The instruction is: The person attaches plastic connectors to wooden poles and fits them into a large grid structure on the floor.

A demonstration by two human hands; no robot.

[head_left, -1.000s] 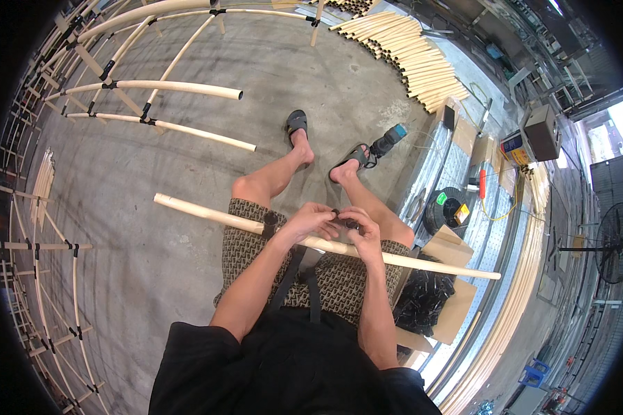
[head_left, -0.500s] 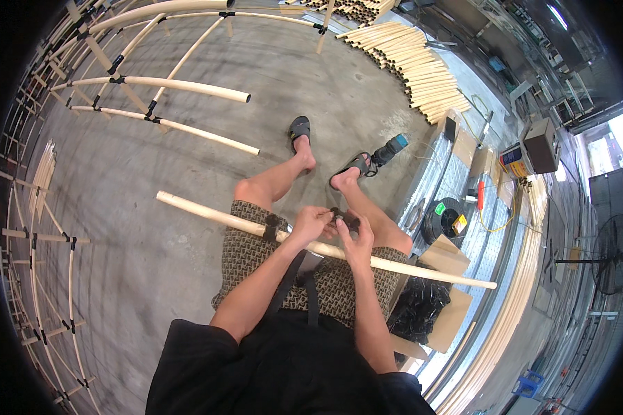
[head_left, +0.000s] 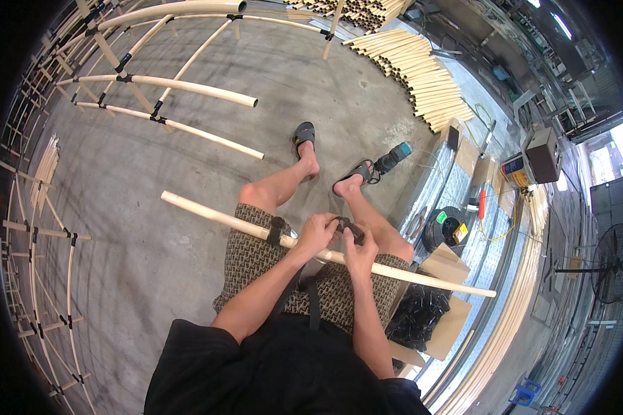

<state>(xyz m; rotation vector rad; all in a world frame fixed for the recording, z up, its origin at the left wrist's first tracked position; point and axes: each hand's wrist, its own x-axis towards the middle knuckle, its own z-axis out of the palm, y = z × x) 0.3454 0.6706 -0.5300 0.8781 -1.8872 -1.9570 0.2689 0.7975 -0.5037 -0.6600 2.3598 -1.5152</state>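
Observation:
A long cream-coloured pipe [head_left: 218, 216] lies across my lap, and a black pipe joint [head_left: 277, 230] sits around it left of my hands. Just above the pipe, my left hand [head_left: 316, 235] and my right hand [head_left: 360, 254] meet at a second black pipe joint [head_left: 351, 229]. Both hands are closed, pinching this joint between fingers and thumbs. Parts of it are hidden behind the fingertips. On my right, an open cardboard box [head_left: 446, 321] contains many black joints in plastic [head_left: 415, 315].
Assembled pipe racks [head_left: 187, 84] stand ahead on the left. Cut pipes [head_left: 429, 83] are stacked at the far right. By my right foot lies a cordless power tool [head_left: 393, 158]. A black spool [head_left: 444, 228] sits beside the box, and a fan [head_left: 610, 263] stands farther right.
The black joint in my hands has turned a little, and my fingers have closed more tightly around it. The whole view has shifted slightly; the pipe still rests on my lap.

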